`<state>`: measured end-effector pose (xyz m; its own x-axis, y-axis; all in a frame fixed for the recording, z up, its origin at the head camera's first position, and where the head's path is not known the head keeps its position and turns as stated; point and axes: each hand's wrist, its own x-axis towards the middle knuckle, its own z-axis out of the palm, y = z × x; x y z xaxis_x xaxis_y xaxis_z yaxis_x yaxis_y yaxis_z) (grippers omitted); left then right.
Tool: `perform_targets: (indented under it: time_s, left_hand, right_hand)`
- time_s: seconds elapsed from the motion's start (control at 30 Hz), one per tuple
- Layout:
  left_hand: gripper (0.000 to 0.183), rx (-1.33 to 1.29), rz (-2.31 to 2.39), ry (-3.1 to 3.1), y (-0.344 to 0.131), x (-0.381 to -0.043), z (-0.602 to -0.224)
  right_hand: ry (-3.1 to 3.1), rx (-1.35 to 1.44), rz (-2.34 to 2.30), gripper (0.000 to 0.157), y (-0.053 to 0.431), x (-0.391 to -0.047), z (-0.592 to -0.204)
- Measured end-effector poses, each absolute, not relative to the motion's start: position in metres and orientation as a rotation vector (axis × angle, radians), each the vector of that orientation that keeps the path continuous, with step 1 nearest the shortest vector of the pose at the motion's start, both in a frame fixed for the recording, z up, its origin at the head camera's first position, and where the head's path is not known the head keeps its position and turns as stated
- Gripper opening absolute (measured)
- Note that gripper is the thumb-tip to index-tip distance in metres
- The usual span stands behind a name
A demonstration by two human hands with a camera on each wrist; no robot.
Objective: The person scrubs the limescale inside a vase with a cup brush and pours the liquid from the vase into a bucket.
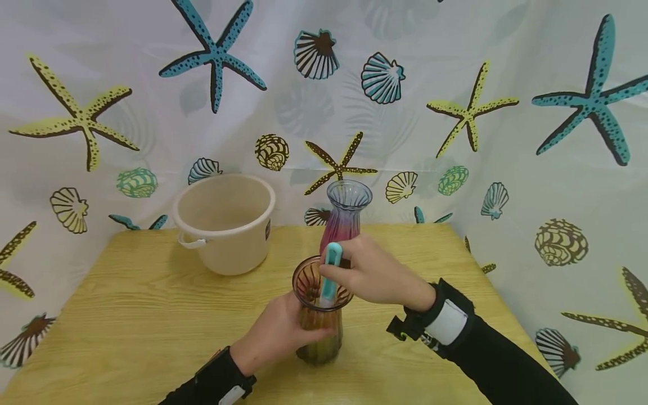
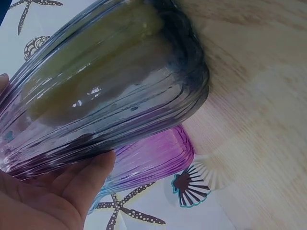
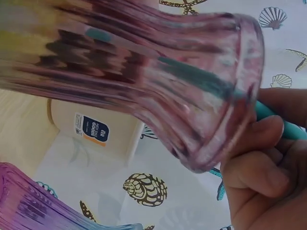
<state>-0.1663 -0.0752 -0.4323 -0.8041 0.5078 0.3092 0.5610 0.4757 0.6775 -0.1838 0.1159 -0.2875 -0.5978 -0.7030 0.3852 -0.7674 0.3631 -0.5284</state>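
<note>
My left hand (image 1: 275, 326) grips the side of a ribbed glass vase (image 1: 320, 351), reddish at the flared rim and amber to dark lower down. The vase's mouth faces up toward me. With the right hand (image 1: 374, 275) I pinch the teal handle of a bottle brush (image 1: 332, 264), which slants down through the mouth. In the left wrist view, a blurred yellowish and pale sponge-like head (image 2: 91, 72) shows inside through the glass. The right wrist view has my right fingers (image 3: 254, 177) right at the rim, around the handle.
Behind the held vase stands a second glass vase (image 1: 346, 216), pink below and blue at the top. A cream bucket (image 1: 233, 247) with a side handle is at the back left of the wooden table (image 1: 152, 315). A shell-and-starfish printed curtain (image 1: 324, 112) hangs behind.
</note>
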Motion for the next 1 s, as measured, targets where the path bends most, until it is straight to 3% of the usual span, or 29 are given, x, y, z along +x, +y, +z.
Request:
perform_targets:
  time_s: [0.2,0.37,0.7,1.0]
  left_hand:
    - [0.08,-0.952,-1.254,-2.643,-0.074,-0.167,-0.434]
    - [0.08,-0.947,-1.271,-2.649,-0.074,-0.166,-0.434]
    - [0.081,-0.972,-1.275,-2.651,-0.077,-0.164,-0.431]
    - [0.08,-1.004,-1.255,-2.633,-0.076,-0.166,-0.431]
  right_hand:
    - [-2.469,1.306,1.155,0.014,0.108,-0.167,-0.278]
    - [-2.432,1.287,1.105,0.011,0.11,-0.173,-0.293]
    - [-2.473,1.253,0.904,0.029,0.114,-0.186,-0.301]
    - [-2.581,1.245,0.95,0.025,0.12,-0.191,-0.295]
